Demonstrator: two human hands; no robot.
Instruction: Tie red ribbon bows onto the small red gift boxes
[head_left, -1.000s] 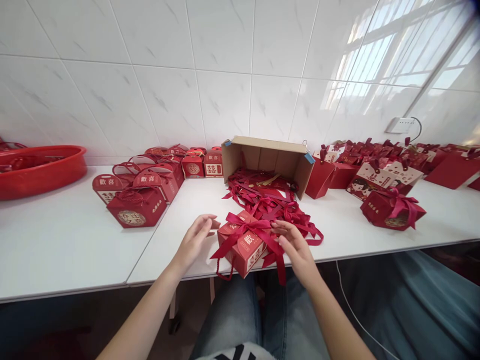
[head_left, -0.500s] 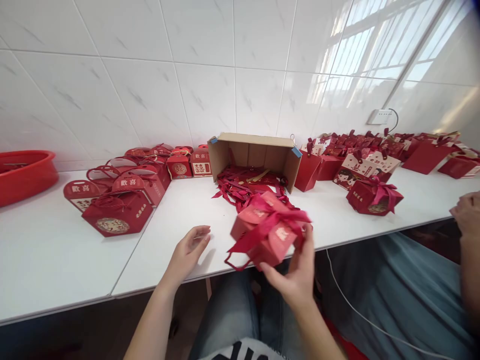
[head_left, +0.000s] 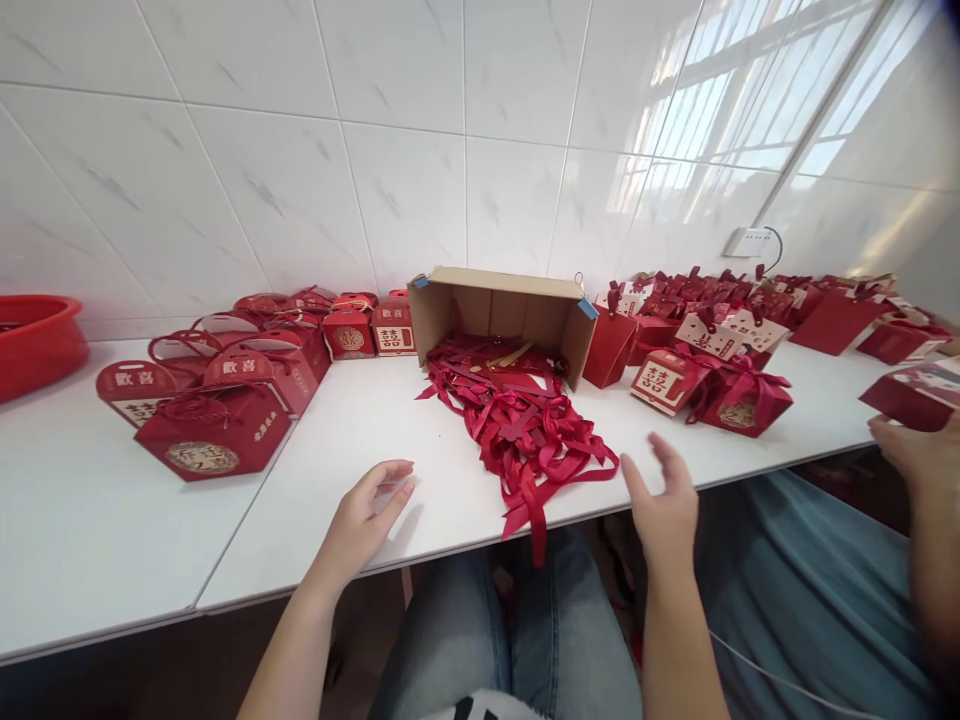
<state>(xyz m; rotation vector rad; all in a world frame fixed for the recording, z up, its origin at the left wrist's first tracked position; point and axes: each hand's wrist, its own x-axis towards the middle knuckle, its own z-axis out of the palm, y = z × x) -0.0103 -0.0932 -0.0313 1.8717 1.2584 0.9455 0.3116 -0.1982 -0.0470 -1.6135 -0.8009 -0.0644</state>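
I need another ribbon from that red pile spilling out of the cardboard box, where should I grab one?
Take the ribbon end that hangs over the front edge of the table. It dangles free of the ribbon pile, so the fingers can pinch it from below and in front. The right hand is open and nearest. Pull toward you, probably slowly, as the strands above look tangled.

- At left of the frame you've got two handled red boxes [head_left: 139, 385] [head_left: 259, 372], both reading 歡喜 on top.
- Small box by the wall [head_left: 394, 330] shows a red 囍.
- Another 囍 sits on the ribboned box right of centre [head_left: 660, 382].
- Gold print on the big red box lower left [head_left: 214, 435] is too small to read.
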